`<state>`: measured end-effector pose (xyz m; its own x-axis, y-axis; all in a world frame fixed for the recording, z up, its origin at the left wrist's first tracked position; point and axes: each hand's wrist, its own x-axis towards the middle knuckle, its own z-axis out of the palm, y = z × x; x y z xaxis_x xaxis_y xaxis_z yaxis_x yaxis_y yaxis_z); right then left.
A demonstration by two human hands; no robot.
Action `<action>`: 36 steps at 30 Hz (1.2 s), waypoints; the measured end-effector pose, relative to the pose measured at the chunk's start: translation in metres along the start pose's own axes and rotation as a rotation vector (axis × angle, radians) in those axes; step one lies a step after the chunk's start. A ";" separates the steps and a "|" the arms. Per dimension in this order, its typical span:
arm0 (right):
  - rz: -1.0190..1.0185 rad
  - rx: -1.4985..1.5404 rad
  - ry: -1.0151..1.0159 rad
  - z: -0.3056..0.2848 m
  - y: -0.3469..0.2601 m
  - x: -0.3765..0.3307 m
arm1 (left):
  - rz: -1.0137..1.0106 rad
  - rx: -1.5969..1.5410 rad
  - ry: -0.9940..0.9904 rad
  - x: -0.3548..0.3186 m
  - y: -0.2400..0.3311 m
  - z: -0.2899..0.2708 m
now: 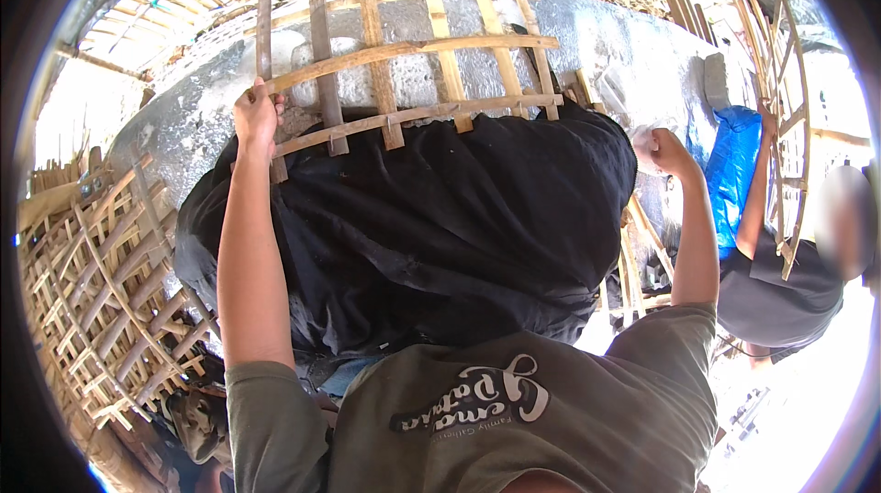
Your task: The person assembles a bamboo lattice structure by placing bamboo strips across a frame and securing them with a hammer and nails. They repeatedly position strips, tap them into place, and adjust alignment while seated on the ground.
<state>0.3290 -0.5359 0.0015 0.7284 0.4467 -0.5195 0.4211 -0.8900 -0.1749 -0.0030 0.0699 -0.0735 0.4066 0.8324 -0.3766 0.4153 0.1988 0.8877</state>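
Observation:
My left hand is closed around the left end of a bamboo lattice panel, thumb up along an outer slat. Long upright slats cross thinner cross strips in the panel, and its near edge rests on the black cloth spread over my lap. Away from the panel, to its right, my right hand is raised with curled fingers beside the cloth's right edge. A pale, see-through patch shows at those fingers; what they hold, if anything, I cannot make out.
Stacked bamboo lattices lie at the left. A grey stone-like slab rises beyond my lap. At the right another person in dark clothes holds a bamboo lattice near a blue plastic sheet. Loose bamboo strips stand below my right hand.

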 end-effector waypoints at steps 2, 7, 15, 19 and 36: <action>0.018 -0.007 0.035 0.003 0.008 -0.003 | -0.010 -0.005 -0.006 -0.001 0.001 0.001; 0.207 0.014 0.109 -0.011 -0.030 -0.019 | -0.011 -0.014 0.008 -0.005 0.004 -0.002; 0.138 -0.022 -0.029 0.000 -0.002 0.008 | -0.002 -0.007 0.005 -0.003 0.003 0.000; 0.241 -0.057 -0.081 0.008 -0.012 0.016 | 0.007 -0.002 0.011 -0.005 0.003 -0.004; -0.085 0.048 -0.151 0.022 0.036 0.022 | -0.017 0.008 0.008 -0.003 0.001 -0.006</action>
<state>0.3484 -0.5597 -0.0351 0.6003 0.5052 -0.6200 0.4491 -0.8544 -0.2614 -0.0087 0.0710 -0.0696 0.3925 0.8332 -0.3895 0.4290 0.2088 0.8788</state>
